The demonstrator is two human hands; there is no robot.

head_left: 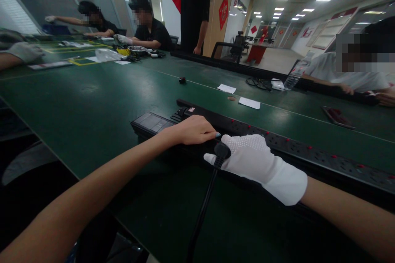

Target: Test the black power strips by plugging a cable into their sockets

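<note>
A black power plug point(222, 150) on a thick black cable point(202, 209) is held between the fingers and thumb of my right hand point(247, 154), which wears a white dotted glove. My bare left hand point(197, 129) is curled down just left of the plug, against the near side of a long black power strip point(290, 146) with red switches. What its fingers grip, if anything, is hidden underneath. Left of that hand lies a black device with grey panels point(154, 122). A short row of dark prongs or cables sits between the device and the strip's left end.
The green table point(92, 102) carries two white papers point(249, 103), a small black object point(182, 80), a coiled cable point(258, 84), a water bottle point(294, 76) and a phone-like slab point(338, 117). Several people sit or stand around it; a gloved hand point(26, 52) shows at left.
</note>
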